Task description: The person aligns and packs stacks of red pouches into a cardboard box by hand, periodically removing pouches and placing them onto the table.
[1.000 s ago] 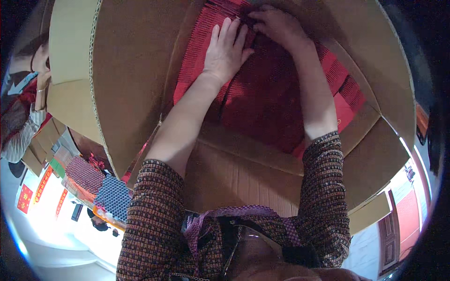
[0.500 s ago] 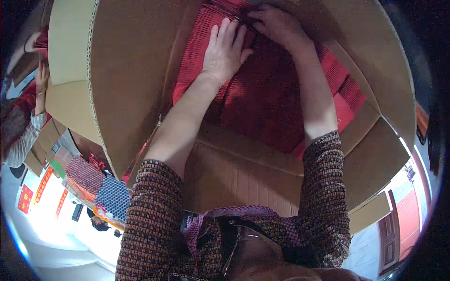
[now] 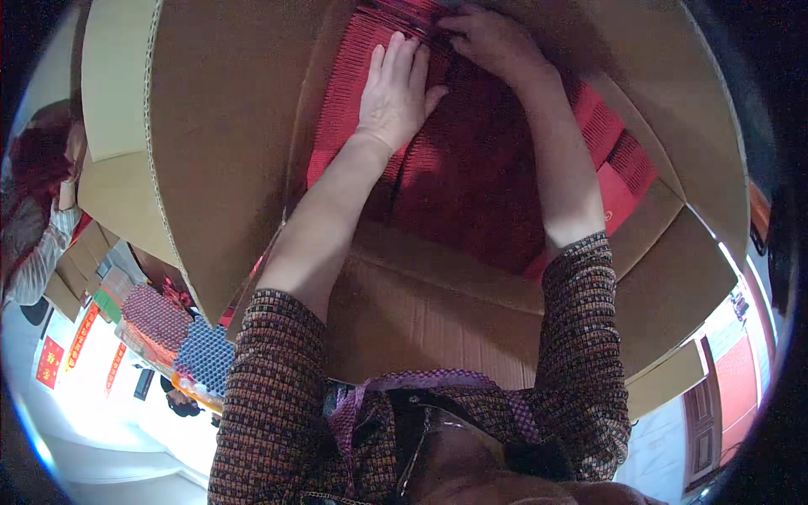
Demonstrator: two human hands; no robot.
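Inside a deep cardboard box, thin red paper pieces that look like envelopes stand packed tightly in ridged rows. My left hand rests on the rows at the upper left, open, its fingers stretched out flat and its thumb apart. Farther right and beyond it, my right hand reaches to the far end of the rows. Its fingers are bent and slightly apart, with their tips at a dark gap between the rows. Shade blurs those tips; I see nothing held in them.
The box's tall walls surround both forearms, and its near flap lies before my body. At the far left another person's hand and striped sleeve show beside the box. Honeycomb-patterned blue and pink stacks stand beyond.
My left hand has shifted slightly left and down the rows. My right hand has moved slightly left, staying at the far end. At the far left, the other person's arms have moved.
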